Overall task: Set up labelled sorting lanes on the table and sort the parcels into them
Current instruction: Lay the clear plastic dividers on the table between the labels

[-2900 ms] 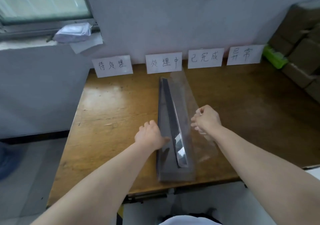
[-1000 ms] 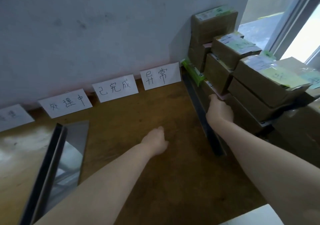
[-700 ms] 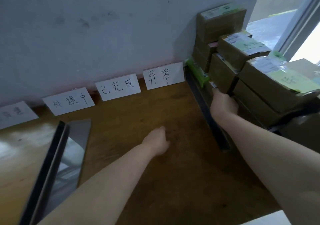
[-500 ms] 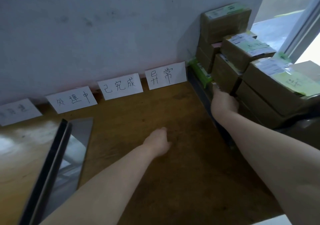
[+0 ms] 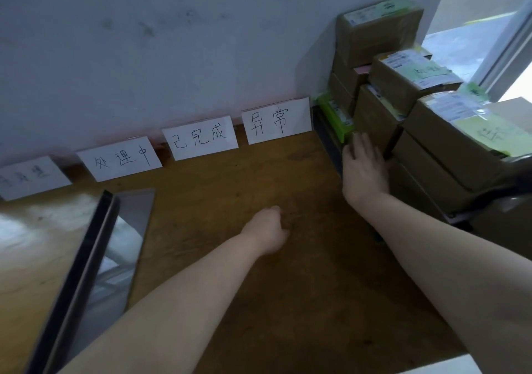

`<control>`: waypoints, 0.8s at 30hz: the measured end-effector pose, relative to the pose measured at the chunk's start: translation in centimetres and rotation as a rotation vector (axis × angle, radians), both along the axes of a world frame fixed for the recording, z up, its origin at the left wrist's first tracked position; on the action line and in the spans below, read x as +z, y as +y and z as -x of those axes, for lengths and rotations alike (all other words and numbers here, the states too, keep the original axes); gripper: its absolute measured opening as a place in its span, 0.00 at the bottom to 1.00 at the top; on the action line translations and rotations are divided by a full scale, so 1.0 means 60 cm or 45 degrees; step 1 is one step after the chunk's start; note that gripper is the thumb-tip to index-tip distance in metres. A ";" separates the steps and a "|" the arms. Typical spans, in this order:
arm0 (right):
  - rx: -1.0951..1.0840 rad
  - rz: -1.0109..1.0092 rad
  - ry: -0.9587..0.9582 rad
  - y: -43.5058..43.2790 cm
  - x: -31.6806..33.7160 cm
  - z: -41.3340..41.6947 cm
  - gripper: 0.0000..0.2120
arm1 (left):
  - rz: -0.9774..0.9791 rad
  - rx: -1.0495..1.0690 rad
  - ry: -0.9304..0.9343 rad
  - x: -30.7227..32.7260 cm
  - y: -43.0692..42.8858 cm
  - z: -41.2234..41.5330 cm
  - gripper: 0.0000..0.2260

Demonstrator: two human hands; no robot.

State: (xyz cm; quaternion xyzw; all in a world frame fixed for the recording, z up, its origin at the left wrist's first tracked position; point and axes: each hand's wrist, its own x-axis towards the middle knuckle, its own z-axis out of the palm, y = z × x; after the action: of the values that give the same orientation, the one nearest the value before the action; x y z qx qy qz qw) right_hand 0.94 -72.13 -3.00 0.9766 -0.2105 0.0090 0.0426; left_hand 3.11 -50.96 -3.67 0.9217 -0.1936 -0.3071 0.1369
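Parcels (image 5: pixel 403 83) sit stacked at 2 o'clock; the right grip (image 5: pixel 364 169), fingers straight and empty, touches them, probably choosing one. Left grip (image 5: pixel 267 229) rests curled, empty, on the tabletop (image 5: pixel 302 287).

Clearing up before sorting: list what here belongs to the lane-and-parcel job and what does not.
Job:
label cards
dark divider strip
stacked parcels
table
right hand, at the stack

Not the job:
window
wall

parcel sorting room | stacked cardboard parcels (image 5: pixel 383 108) | 4 label cards (image 5: pixel 201 137)
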 end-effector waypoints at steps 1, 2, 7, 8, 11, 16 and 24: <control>0.064 -0.007 0.017 0.006 -0.003 0.006 0.35 | 0.004 0.000 -0.004 0.001 -0.002 0.000 0.25; 0.115 -0.070 0.040 0.012 -0.008 0.012 0.33 | 0.008 -0.001 -0.009 0.001 -0.004 -0.001 0.25; -0.015 -0.446 0.445 0.030 -0.064 0.039 0.31 | 0.004 0.007 -0.042 -0.003 -0.016 0.000 0.23; -0.045 -0.454 0.482 0.029 -0.071 0.041 0.30 | 0.003 0.006 -0.043 -0.004 -0.019 0.000 0.23; -0.100 -0.493 0.523 0.027 -0.080 0.040 0.28 | -0.007 0.008 -0.039 -0.005 -0.021 -0.001 0.23; -0.129 -0.557 0.505 0.021 -0.083 0.036 0.29 | -0.015 0.028 -0.024 -0.011 -0.015 0.002 0.24; 0.244 -0.595 0.350 0.116 -0.037 0.029 0.26 | 0.005 0.111 -0.083 0.010 0.062 0.007 0.23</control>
State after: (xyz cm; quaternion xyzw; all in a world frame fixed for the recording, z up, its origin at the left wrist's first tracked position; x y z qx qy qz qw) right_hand -0.77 -65.16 -5.21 0.9674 -0.1060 -0.1684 -0.1565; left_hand 2.71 -47.25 -3.10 0.9385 -0.1582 -0.2701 0.1454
